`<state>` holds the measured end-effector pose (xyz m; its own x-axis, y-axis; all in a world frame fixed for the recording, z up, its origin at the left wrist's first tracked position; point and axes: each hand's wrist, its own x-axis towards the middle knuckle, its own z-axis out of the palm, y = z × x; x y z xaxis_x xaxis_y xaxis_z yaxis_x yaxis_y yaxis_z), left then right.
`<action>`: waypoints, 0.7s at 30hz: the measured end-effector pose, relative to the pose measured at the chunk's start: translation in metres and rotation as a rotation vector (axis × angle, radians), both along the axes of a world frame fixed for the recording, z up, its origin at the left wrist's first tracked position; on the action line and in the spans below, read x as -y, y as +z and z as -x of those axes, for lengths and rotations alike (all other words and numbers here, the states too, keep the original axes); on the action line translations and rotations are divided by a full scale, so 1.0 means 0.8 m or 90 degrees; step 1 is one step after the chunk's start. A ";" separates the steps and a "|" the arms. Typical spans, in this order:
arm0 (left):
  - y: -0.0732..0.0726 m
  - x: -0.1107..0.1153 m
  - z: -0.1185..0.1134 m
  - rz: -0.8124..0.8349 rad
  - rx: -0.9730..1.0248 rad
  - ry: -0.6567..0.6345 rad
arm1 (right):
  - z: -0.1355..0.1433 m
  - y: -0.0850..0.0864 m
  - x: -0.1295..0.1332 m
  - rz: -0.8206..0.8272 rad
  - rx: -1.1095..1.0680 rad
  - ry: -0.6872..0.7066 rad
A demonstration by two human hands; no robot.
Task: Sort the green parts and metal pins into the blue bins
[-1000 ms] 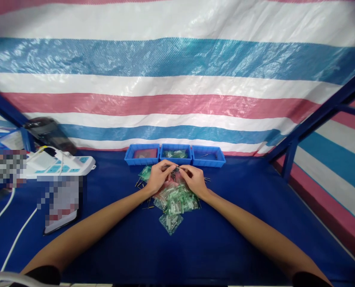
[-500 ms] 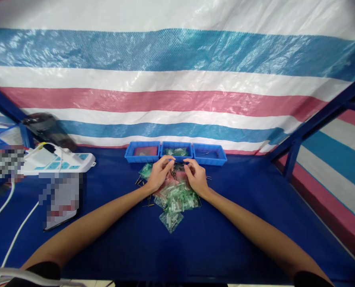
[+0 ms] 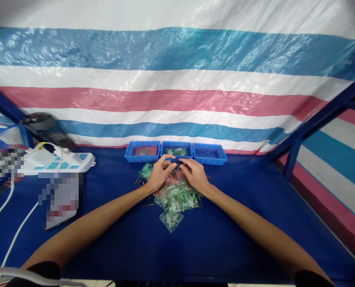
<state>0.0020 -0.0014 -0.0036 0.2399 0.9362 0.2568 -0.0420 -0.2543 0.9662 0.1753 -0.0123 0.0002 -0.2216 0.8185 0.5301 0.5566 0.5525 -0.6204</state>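
Over the far side of a pile of small clear and green plastic bags [image 3: 177,199], my two hands face each other. My left hand [image 3: 161,173] is curled, its thumb and forefinger close together. My right hand [image 3: 197,175] curls in from the other side, fingertips almost meeting the left ones. Whatever they pinch is too small to make out. Dark small pieces [image 3: 174,172] and a reddish bag [image 3: 169,181] lie just below the fingers. The bags contain slim metal pins and white pieces. Loose brass-coloured pins [image 3: 149,205] lie left of the pile.
Behind my hands stand three blue trays: the left tray [image 3: 128,156] holds a reddish bag, the middle tray [image 3: 177,157] green bags, the right tray [image 3: 210,161] a few thin pins. At left are a power strip [image 3: 75,162], a white cable [image 3: 18,235] and a dark bottle [image 3: 48,129].
My right hand has shifted slightly left, bringing its fingertips nearer to my left hand. My left hand and the bags stay about where they were.
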 end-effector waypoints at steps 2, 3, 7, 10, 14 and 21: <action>0.001 0.000 0.000 0.004 0.004 -0.015 | -0.002 0.002 -0.001 -0.003 0.060 0.016; 0.001 0.001 0.000 0.004 0.004 -0.020 | -0.002 0.003 -0.001 -0.007 0.083 0.017; 0.002 0.001 0.000 -0.004 -0.007 -0.029 | -0.005 0.007 -0.001 -0.026 0.132 0.019; 0.001 0.001 0.001 -0.007 -0.012 -0.023 | -0.006 0.009 -0.002 -0.037 0.175 0.051; 0.001 0.001 0.001 0.001 -0.009 -0.023 | -0.009 0.009 -0.003 -0.053 0.204 0.102; 0.001 0.000 0.000 0.005 0.030 -0.008 | -0.022 0.025 -0.012 0.033 0.197 0.188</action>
